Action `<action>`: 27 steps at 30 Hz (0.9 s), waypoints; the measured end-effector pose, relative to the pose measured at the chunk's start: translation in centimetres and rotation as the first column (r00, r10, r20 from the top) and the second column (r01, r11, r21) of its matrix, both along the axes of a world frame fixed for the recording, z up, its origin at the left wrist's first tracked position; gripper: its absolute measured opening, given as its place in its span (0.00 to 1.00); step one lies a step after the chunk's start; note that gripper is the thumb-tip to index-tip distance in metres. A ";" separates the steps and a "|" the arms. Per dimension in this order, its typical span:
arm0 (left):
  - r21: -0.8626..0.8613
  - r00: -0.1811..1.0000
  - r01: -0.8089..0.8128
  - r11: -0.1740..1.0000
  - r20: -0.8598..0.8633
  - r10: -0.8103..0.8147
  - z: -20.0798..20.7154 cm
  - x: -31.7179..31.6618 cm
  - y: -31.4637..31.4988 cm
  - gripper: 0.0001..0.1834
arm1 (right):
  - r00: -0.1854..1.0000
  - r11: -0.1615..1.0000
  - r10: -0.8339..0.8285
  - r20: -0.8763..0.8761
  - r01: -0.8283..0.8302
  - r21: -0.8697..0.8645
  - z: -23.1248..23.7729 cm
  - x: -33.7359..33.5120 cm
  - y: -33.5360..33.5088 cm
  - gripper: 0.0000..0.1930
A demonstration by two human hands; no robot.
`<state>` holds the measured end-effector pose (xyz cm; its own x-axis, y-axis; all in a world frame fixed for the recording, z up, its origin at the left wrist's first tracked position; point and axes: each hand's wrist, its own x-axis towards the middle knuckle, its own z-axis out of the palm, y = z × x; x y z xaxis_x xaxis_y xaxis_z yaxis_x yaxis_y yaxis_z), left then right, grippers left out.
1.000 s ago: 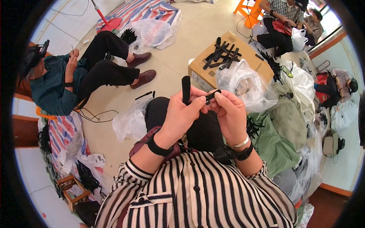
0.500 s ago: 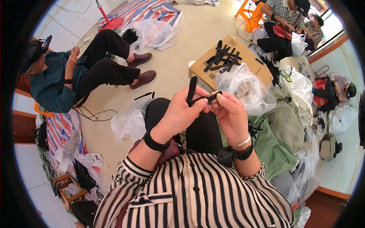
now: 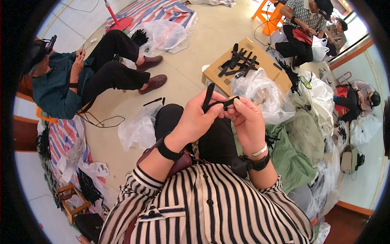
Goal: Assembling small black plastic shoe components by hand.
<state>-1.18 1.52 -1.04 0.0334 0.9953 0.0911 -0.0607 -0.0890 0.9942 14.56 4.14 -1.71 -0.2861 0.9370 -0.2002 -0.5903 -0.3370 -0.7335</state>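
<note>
Both my hands meet above my lap, working on one black strap [image 3: 208,96]. My left hand [image 3: 199,116] pinches it near its middle, and one end sticks up past the knuckles. The other end lies between the thumb and fingers of my right hand [image 3: 248,118]. Where the fingertips come together, the fine detail of the strap is hidden. Just beyond my hands, a pile of similar black straps [image 3: 239,61] lies on a brown cardboard box [image 3: 268,75]. A clear plastic bag [image 3: 264,97] with small items inside rests on the box's near side.
Green sacks [image 3: 290,158] and white sacks [image 3: 319,97] crowd my right side. A seated person [image 3: 61,89] is at the left, and others sit at the far right near an orange stool [image 3: 269,18]. A plastic bag [image 3: 138,132] and striped sheeting [image 3: 67,134] lie on the floor at left.
My hands stay nearly in place, with the strap's raised end shifted slightly to the right. The fingers of my right hand have moved a little along the strap.
</note>
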 end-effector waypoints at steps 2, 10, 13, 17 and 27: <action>-0.069 0.994 0.072 0.995 0.090 -0.066 0.3 -0.2 0.1 0.09 | 0.998 0.999 0.030 -0.050 -0.033 -0.041 -0.3 0.3 0.3 0.06; -0.030 0.995 0.071 0.997 0.070 -0.069 0.2 -0.4 0.3 0.09 | 0.997 0.999 -0.013 0.076 0.009 0.049 0.1 -0.1 0.2 0.05; 0.016 0.997 0.058 0.998 0.045 -0.059 0.2 -0.5 0.4 0.09 | 0.994 0.994 0.093 -0.059 -0.096 -0.052 0.0 0.3 1.0 0.06; 0.039 0.991 0.111 0.993 0.072 -0.114 -0.2 -0.7 1.0 0.09 | 0.980 0.986 0.116 -0.159 -0.133 -0.100 -0.7 0.4 1.3 0.05; -0.239 0.962 0.162 0.957 0.254 -0.099 0.6 -1.0 0.7 0.08 | 1.000 1.000 0.006 0.009 -0.006 -0.002 -0.2 -0.3 0.6 0.06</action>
